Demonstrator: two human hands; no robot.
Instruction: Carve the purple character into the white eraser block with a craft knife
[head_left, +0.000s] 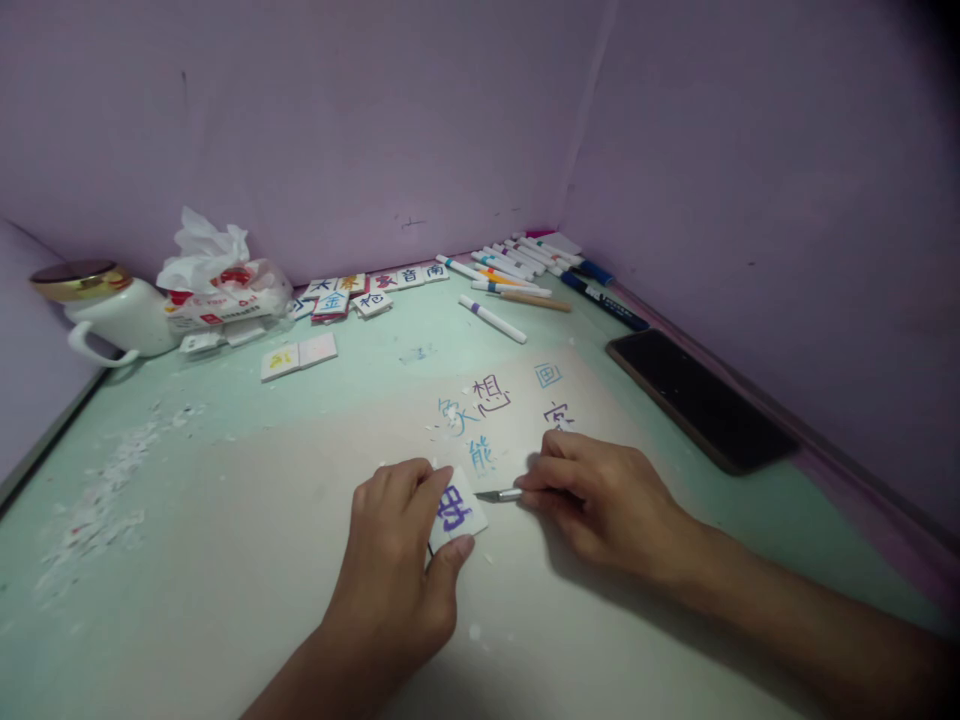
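Note:
My left hand (396, 560) pinches a small white tile (457, 513) bearing a purple character, pressing it down on the pale board (247, 560). My right hand (600, 505) is closed round a thin craft knife (499, 495), whose metal blade tip points left and nearly touches the tile's right edge. Blue and purple characters (487, 410) are written on the board just beyond both hands.
Several marker pens (517, 275) lie at the back by the wall corner. Character tiles (352, 290) sit in a row beside a tissue pack (217, 290) and a white lidded mug (112, 310). A dark phone (701, 400) lies at right. White shavings (105, 490) litter the left.

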